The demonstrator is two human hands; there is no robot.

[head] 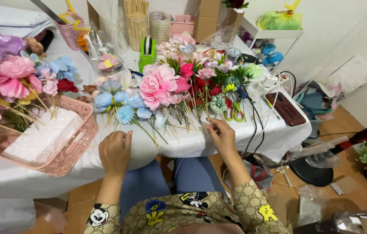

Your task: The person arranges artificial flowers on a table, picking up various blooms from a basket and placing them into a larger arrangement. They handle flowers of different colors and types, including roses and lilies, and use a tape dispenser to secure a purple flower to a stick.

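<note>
Stems lie fanned along the desk's front edge. Right hand pinches one thin stem; left hand rests loosely curled, empty. Best to draw it out slowly, lest neighbouring flowers snag.

Cardboard box: brown, upright, at the far edge of the surface, back centre.
Pink box: low and rectangular, just left of the cardboard box.
Clear tub: round, see-through plastic, left of the pink box.
Clear bag: crinkled transparent wrap holding pink petals, back left of the surface.
Green bag: tied with yellow, on the white shelf at right.
Labels, signs, screens: none legible.
</note>
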